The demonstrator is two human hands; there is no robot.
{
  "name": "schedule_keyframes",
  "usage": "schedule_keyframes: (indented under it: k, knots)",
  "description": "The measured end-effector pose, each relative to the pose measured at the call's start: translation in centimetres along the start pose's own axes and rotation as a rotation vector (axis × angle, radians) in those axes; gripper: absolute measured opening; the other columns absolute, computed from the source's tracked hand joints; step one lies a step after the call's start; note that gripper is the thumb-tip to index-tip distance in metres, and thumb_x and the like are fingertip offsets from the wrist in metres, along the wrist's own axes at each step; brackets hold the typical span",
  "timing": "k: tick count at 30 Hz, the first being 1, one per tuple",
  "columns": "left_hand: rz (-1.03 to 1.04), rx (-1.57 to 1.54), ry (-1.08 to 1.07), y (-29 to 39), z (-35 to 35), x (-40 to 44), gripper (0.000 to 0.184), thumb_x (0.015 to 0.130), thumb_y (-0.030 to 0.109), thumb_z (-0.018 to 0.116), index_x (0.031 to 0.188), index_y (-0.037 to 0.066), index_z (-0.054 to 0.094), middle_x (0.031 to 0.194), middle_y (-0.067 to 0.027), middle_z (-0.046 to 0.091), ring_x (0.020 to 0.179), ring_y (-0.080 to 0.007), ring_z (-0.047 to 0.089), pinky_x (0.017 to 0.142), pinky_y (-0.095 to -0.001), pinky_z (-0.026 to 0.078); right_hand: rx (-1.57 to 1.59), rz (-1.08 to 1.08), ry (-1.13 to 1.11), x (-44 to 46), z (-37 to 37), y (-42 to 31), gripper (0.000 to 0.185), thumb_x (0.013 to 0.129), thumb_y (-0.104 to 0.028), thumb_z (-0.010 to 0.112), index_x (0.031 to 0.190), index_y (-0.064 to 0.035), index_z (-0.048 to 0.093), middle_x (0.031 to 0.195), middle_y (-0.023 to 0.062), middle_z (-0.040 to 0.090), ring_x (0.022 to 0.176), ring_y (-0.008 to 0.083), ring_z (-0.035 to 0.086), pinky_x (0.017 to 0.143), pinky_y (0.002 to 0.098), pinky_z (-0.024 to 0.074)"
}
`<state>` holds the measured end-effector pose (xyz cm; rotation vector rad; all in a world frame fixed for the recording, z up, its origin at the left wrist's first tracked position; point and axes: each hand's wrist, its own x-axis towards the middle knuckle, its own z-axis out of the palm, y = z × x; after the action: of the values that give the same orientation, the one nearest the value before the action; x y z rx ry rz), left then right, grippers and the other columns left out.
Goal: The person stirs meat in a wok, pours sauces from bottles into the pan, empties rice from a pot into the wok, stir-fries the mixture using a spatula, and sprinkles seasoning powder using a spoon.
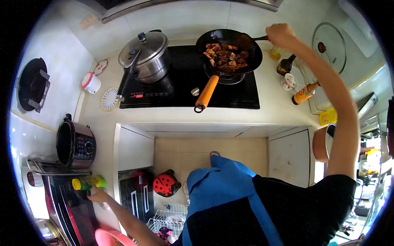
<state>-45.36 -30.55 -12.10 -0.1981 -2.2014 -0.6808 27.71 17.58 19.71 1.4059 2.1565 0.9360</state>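
Observation:
My right hand [281,35] is raised at the upper right, its fingers closed on a thin dark handle [261,38] reaching over the wok's rim. What is at the handle's other end is hard to make out. Browned pieces of meat in dark sauce [227,57] lie in the black wok [254,55], whose wooden handle [208,92] points toward me. Low on the left, my left hand [98,197] has its fingers against a green bottle with a yellow cap [89,183]; they look closed on it, partly hidden.
A pressure cooker [145,57] stands left of the wok on the black cooktop [180,86]. An electric cooker [76,143] is on the left counter. An orange-labelled bottle [304,93], a small bowl [289,82] and a glass lid [329,47] are at right.

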Motion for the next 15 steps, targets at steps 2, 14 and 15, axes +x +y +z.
schedule_keyframes:
  k: [2, 14, 15]
  knots:
    - [-0.039, -0.043, -0.042, 6.3, -4.0, -4.4, 0.064, 0.074, 0.041, 0.071, 0.107, -0.009, 0.050, 0.098, -0.0222, 0.058, 0.085, -0.0371, 0.059, 0.076, -0.0423, 0.048, -0.001, -0.008, -0.006, 0.7, -1.4, 3.1, 0.011, 0.079, -0.016, 0.063, 0.084, -0.0071, 0.065, 0.082, 0.0100, 0.067, 0.067, 0.0191, 0.065, 0.050, 0.0336, 0.0519]
    - [-0.076, -1.413, -1.916, 45.7, -22.7, -22.9, 0.049, 0.095, 0.042, 0.041, 0.119, 0.000, 0.041, 0.089, -0.0127, 0.058, 0.061, -0.0121, 0.057, 0.055, -0.0239, 0.047, 1.010, -0.036, -0.972, 1.8, 3.0, -2.7, 0.036, 0.086, -0.034, 0.057, 0.064, -0.0056, 0.049, 0.047, -0.0012, 0.041, 0.033, 0.0078, 0.032, 0.029, 0.0256, 0.0238]
    - [-0.112, -1.398, -1.874, 45.7, -22.5, -23.2, 0.044, 0.094, 0.039, 0.045, 0.114, 0.000, 0.043, 0.081, -0.0105, 0.057, 0.055, -0.0101, 0.053, 0.050, -0.0225, 0.043, 1.051, 0.003, -0.871, 0.4, 3.1, -4.6, 0.037, 0.085, -0.033, 0.058, 0.062, -0.0055, 0.048, 0.046, -0.0013, 0.040, 0.033, 0.0085, 0.032, 0.029, 0.0261, 0.0246]
